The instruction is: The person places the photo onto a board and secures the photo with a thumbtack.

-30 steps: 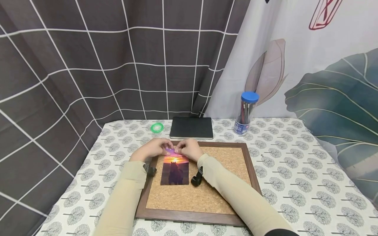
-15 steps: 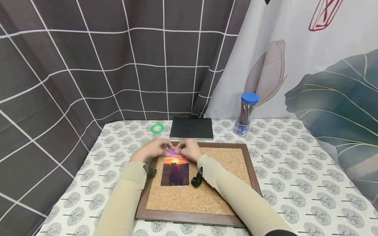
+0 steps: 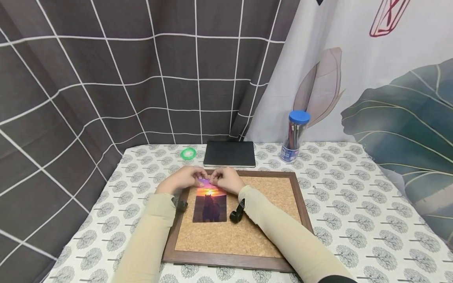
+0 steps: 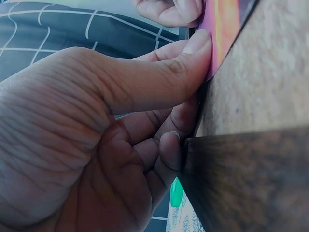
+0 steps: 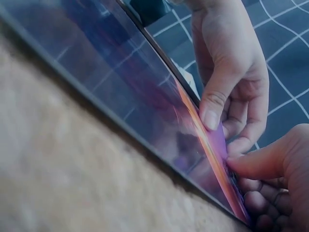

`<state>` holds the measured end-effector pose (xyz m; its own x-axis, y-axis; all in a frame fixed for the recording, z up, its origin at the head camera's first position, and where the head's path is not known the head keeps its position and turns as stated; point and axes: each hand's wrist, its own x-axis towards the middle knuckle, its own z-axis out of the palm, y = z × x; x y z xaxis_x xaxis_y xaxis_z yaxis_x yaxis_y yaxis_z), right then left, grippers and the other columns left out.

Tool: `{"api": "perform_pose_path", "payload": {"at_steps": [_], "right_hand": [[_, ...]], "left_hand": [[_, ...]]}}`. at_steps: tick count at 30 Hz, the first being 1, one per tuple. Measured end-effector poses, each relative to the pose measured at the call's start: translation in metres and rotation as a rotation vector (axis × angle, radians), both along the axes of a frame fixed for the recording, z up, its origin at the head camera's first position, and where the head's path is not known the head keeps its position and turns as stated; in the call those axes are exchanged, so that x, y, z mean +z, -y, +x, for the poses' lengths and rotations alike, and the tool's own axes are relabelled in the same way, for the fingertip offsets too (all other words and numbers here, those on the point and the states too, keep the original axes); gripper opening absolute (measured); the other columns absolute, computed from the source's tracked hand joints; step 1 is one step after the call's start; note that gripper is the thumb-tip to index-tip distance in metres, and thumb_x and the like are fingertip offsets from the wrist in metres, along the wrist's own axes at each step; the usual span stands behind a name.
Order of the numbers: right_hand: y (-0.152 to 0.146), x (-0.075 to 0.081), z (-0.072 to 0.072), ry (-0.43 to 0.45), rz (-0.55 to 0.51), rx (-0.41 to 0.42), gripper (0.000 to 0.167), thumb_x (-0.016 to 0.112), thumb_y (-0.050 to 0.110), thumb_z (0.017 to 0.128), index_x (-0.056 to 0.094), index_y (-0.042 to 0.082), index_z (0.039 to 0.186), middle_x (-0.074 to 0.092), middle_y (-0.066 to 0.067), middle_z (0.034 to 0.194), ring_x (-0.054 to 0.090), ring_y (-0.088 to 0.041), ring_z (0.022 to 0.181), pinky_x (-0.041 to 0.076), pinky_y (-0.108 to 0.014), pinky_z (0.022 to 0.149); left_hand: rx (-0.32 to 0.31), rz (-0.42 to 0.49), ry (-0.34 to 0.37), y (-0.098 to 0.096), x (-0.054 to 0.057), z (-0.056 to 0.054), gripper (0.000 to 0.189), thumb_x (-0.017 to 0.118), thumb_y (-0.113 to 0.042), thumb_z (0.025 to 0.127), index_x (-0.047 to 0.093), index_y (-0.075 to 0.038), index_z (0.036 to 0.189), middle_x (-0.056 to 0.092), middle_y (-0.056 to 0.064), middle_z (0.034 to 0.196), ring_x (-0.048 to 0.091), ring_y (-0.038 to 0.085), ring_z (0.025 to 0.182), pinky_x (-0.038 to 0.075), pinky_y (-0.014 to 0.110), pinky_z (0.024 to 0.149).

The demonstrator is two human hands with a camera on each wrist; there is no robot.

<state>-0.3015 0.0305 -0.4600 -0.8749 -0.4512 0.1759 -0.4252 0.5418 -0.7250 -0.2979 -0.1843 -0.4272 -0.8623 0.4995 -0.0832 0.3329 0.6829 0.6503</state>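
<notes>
A glossy photo (image 3: 210, 208) of a dark horse against a purple and orange sunset lies over the left part of a cork board (image 3: 263, 224) with a brown wooden frame. My left hand (image 3: 185, 177) pinches the photo's top edge near its left corner. In the left wrist view its thumb lies on the purple strip of the photo (image 4: 223, 41), and the other fingers curl beside the board's frame (image 4: 241, 169). Close to its right, my right hand (image 3: 227, 180) pinches the same edge. The right wrist view shows both thumbs on the purple end.
Behind the board lies a black notebook (image 3: 230, 154). A green roll of tape (image 3: 188, 153) is to its left. At the back right stands a clear jar of pencils (image 3: 293, 137) with a blue lid. Dark checked curtain hangs behind the tree-patterned tablecloth (image 3: 361, 220).
</notes>
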Motion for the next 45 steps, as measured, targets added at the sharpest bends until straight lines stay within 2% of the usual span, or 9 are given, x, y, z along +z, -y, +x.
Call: {"api": "perform_pose_path", "payload": {"at_steps": [7, 23, 31, 39, 45], "right_hand": [[-0.0015, -0.0031, -0.0011, 0.035, 0.003, 0.001, 0.004, 0.074, 0.016, 0.088, 0.074, 0.014, 0.084, 0.063, 0.007, 0.073, 0.056, -0.008, 0.068, 0.046, -0.024, 0.066], [0.0003, -0.0028, -0.0021, -0.031, -0.004, -0.014, 0.01, 0.078, 0.012, 0.086, 0.07, 0.012, 0.08, 0.061, 0.005, 0.067, 0.052, -0.007, 0.059, 0.042, -0.021, 0.057], [0.0018, -0.0024, 0.0004, -0.036, -0.005, -0.026, 0.013, 0.079, 0.012, 0.084, 0.069, 0.011, 0.077, 0.062, 0.004, 0.068, 0.052, -0.007, 0.06, 0.043, -0.022, 0.058], [0.0024, -0.002, -0.0008, -0.033, -0.011, -0.036, 0.015, 0.081, 0.011, 0.083, 0.07, 0.011, 0.073, 0.065, 0.004, 0.07, 0.052, -0.009, 0.063, 0.043, -0.024, 0.063], [0.0023, 0.002, -0.0029, 0.0, -0.03, -0.051, 0.015, 0.082, 0.011, 0.082, 0.072, 0.012, 0.071, 0.068, 0.005, 0.071, 0.054, -0.01, 0.065, 0.044, -0.026, 0.065]], "left_hand": [[0.003, 0.007, 0.003, 0.0006, -0.0027, 0.0016, 0.023, 0.079, -0.01, 0.085, 0.072, -0.014, 0.107, 0.068, 0.0, 0.095, 0.061, 0.016, 0.087, 0.05, 0.038, 0.084], [0.001, 0.023, 0.003, 0.0005, -0.0042, 0.0013, 0.022, 0.078, -0.008, 0.085, 0.072, -0.013, 0.106, 0.067, 0.002, 0.094, 0.06, 0.016, 0.085, 0.05, 0.037, 0.082], [0.008, 0.024, -0.001, 0.0, -0.0052, 0.0031, 0.022, 0.078, -0.008, 0.085, 0.073, -0.013, 0.106, 0.067, 0.001, 0.094, 0.06, 0.016, 0.087, 0.05, 0.038, 0.084], [0.001, -0.004, -0.028, 0.0005, -0.0055, 0.0002, 0.02, 0.078, -0.008, 0.085, 0.073, -0.012, 0.104, 0.067, 0.001, 0.094, 0.061, 0.017, 0.089, 0.05, 0.039, 0.086], [0.036, -0.014, -0.033, -0.0009, -0.0032, -0.0032, 0.019, 0.079, -0.01, 0.085, 0.066, -0.009, 0.099, 0.066, 0.002, 0.093, 0.062, 0.018, 0.089, 0.051, 0.039, 0.087]]}}
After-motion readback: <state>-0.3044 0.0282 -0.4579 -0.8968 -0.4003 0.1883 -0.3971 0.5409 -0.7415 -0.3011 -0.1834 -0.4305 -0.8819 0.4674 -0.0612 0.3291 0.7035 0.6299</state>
